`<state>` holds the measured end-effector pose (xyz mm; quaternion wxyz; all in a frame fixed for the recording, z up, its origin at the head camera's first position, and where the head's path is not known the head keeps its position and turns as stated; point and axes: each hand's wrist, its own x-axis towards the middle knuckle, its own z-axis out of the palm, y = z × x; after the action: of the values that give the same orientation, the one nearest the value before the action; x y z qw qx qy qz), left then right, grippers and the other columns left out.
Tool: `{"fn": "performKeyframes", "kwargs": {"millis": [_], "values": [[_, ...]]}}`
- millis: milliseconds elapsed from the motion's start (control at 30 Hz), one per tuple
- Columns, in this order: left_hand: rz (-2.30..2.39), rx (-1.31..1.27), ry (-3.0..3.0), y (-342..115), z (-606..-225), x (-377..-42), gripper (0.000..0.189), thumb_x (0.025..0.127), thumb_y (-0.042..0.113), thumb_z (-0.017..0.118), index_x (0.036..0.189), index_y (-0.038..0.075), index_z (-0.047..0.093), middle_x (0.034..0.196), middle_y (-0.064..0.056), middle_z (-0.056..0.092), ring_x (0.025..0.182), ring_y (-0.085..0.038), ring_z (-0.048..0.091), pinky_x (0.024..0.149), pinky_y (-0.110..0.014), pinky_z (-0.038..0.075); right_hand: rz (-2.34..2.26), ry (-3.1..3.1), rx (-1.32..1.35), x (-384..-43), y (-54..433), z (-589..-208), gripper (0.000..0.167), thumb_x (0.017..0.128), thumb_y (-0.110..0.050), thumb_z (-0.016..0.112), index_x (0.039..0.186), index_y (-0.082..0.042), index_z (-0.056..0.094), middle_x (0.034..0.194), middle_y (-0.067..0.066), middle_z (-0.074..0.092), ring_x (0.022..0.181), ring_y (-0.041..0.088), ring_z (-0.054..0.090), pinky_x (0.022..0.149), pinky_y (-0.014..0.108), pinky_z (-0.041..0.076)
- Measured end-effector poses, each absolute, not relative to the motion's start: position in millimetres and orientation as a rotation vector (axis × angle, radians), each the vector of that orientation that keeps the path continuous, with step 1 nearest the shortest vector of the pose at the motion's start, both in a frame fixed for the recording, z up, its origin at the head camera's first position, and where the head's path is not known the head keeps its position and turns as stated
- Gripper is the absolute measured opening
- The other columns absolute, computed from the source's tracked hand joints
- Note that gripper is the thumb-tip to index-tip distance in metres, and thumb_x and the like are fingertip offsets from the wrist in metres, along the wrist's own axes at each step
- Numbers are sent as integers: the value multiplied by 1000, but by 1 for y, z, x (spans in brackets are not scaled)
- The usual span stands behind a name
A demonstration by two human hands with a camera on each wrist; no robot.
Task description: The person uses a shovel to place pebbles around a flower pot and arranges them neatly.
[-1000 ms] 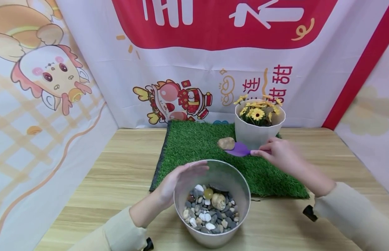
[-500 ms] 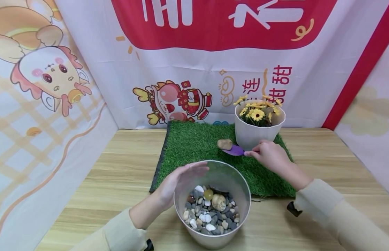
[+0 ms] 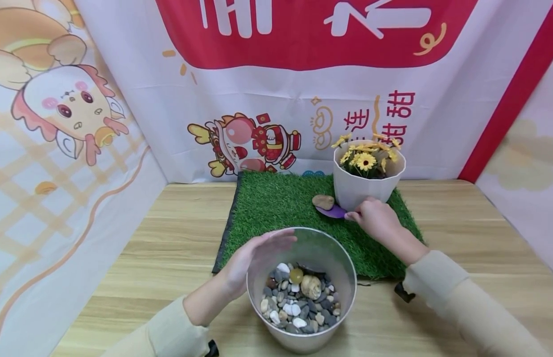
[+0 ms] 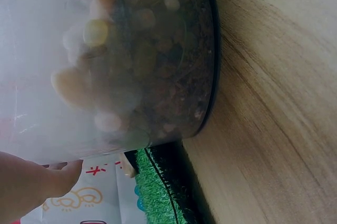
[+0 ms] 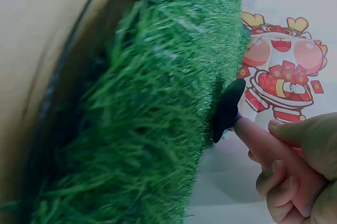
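Observation:
In the head view my right hand (image 3: 376, 218) grips the handle of a small purple trowel (image 3: 333, 212) over the green turf mat. At the blade's left end lies a brown stone (image 3: 323, 202); whether it also touches the turf cannot be told. The right wrist view has fingers curled round the pinkish handle (image 5: 279, 163), with the blade (image 5: 227, 109) close to the grass. My left hand (image 3: 245, 263), fingers extended, touches the left rim of a translucent bucket (image 3: 299, 341). Pebbles (image 3: 299, 315), a yellow ball (image 3: 296, 275) and a larger tan stone (image 3: 310, 287) lie inside it.
On the back right of the turf mat (image 3: 276, 218) stands a white pot (image 3: 367, 191) of yellow flowers (image 3: 365, 161), just behind the trowel. The mat and bucket are on a wooden table (image 3: 169, 238). Printed cloth (image 3: 276, 99) hangs behind.
My right hand and forearm have moved left, with the trowel handle drawn closer to the pot's front. The stone stays at about the same spot by the blade. My left hand has not moved.

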<state>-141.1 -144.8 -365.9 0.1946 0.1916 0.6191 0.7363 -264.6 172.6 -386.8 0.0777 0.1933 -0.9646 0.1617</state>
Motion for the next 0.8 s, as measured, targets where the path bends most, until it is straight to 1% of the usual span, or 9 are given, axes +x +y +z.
{"fn": "performKeyframes", "kwargs": {"millis": [100, 200, 300, 367, 433, 500, 567, 667, 800], "values": [[2061, 535, 1740, -145, -366, -141, 58, 112, 29, 21, 153, -8, 34, 154, -26, 44, 145, -40, 38, 122, -52, 23, 454, -2884, 560, -265, 167, -385, 50, 99, -26, 70, 55, -11, 55, 59, 5, 55, 51, 22, 52, 50, 43, 47], [2062, 536, 1740, -146, -366, -141, 57, 112, 28, 20, 153, -8, 34, 154, -26, 44, 145, -40, 38, 122, -52, 23, 420, -2895, 555, -264, 161, -381, 47, 99, -27, 70, 57, -10, 57, 69, 12, 57, 57, 27, 57, 54, 47, 51], [2065, 537, 1740, -145, -366, -141, 57, 112, 27, 19, 153, -8, 34, 154, -26, 44, 145, -40, 38, 122, -52, 23, 393, -2936, 573, -260, 159, -379, 41, 97, -18, 70, 60, -10, 57, 78, 13, 55, 60, 27, 53, 56, 45, 49], [2065, 540, 1739, -145, -366, -141, 57, 112, 27, 19, 153, -9, 34, 153, -26, 44, 145, -40, 38, 122, -52, 23, 388, -2947, 606, -258, 158, -379, 35, 93, -9, 68, 60, -10, 54, 76, 12, 53, 59, 24, 49, 55, 41, 46], [2064, 541, 1742, -145, -365, -141, 57, 112, 27, 19, 153, -9, 34, 153, -27, 44, 145, -40, 38, 122, -52, 23, 391, -2932, 644, -256, 158, -379, 33, 89, -2, 66, 61, -11, 50, 71, 10, 51, 56, 22, 45, 53, 38, 41], [2065, 542, 1742, -145, -365, -141, 57, 112, 27, 19, 153, -9, 34, 153, -27, 44, 145, -40, 38, 122, -52, 23, 408, -2886, 684, -255, 158, -380, 32, 89, 0, 66, 62, -11, 52, 64, 7, 51, 54, 20, 44, 50, 36, 40], [2066, 543, 1746, -145, -365, -142, 57, 112, 28, 20, 153, -9, 35, 153, -27, 44, 144, -40, 38, 122, -52, 24, 423, -2823, 718, -254, 156, -381, 33, 92, -2, 68, 62, -11, 55, 60, 5, 52, 50, 19, 47, 48, 37, 42], [2067, 545, 1747, -145, -364, -142, 57, 112, 28, 21, 153, -9, 35, 153, -27, 44, 144, -40, 39, 122, -52, 24, 432, -2750, 750, -254, 152, -381, 33, 96, -9, 70, 64, -9, 61, 59, 5, 52, 50, 21, 51, 47, 41, 46], [2066, 546, 1748, -144, -365, -142, 56, 112, 26, 19, 153, -9, 35, 153, -27, 44, 145, -39, 38, 122, -51, 24, 404, -2693, 763, -256, 146, -376, 38, 97, -14, 72, 62, -10, 58, 60, 6, 54, 52, 25, 55, 49, 46, 50]]}}
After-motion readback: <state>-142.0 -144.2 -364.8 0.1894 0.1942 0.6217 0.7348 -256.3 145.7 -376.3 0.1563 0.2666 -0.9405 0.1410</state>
